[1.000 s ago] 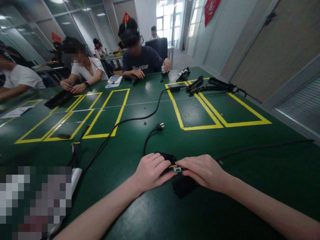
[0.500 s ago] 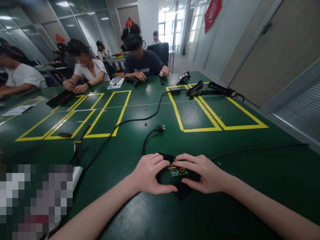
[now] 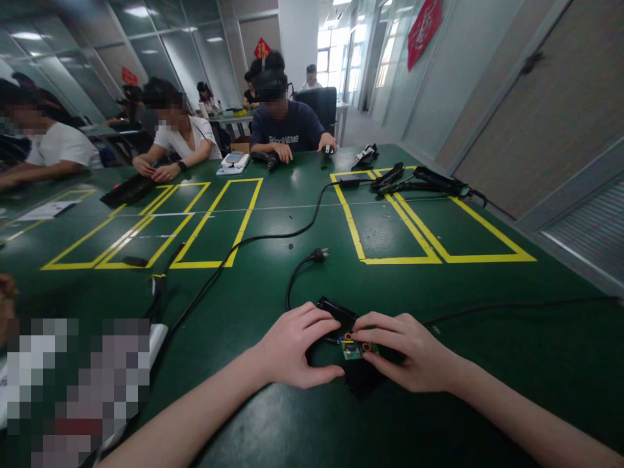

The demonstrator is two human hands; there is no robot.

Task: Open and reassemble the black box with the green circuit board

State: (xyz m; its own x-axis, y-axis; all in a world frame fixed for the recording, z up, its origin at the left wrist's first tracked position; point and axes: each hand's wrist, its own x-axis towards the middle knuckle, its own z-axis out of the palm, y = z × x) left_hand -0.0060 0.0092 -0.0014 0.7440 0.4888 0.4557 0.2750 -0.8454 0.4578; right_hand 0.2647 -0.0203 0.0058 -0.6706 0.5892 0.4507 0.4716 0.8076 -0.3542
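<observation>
A green circuit board (image 3: 351, 351) with copper-wound coils lies in front of me between my hands. My right hand (image 3: 410, 354) has its thumb and fingers closed around the board's right part. My left hand (image 3: 295, 348) is curved at the board's left side, thumb and fingers apart. Its fingertips are near a black plastic casing half (image 3: 336, 311) behind the board; I cannot tell whether they touch it. Under and in front of the board is a dark black piece (image 3: 361, 382). A black cable (image 3: 291, 286) with a plug (image 3: 319, 254) runs out behind my left hand.
Yellow tape rectangles (image 3: 400, 261) mark the green table (image 3: 253, 422). A long black cord (image 3: 273, 236) crosses it to a black device (image 3: 429, 181) at the far right. Another cable (image 3: 526, 304) lies at right. A co-worker (image 3: 287, 127) sits opposite, others at left.
My right thumb has come up against the board's edge, and my left fingers have drawn slightly off the casing half, which shows more. The whole view has shifted a little.
</observation>
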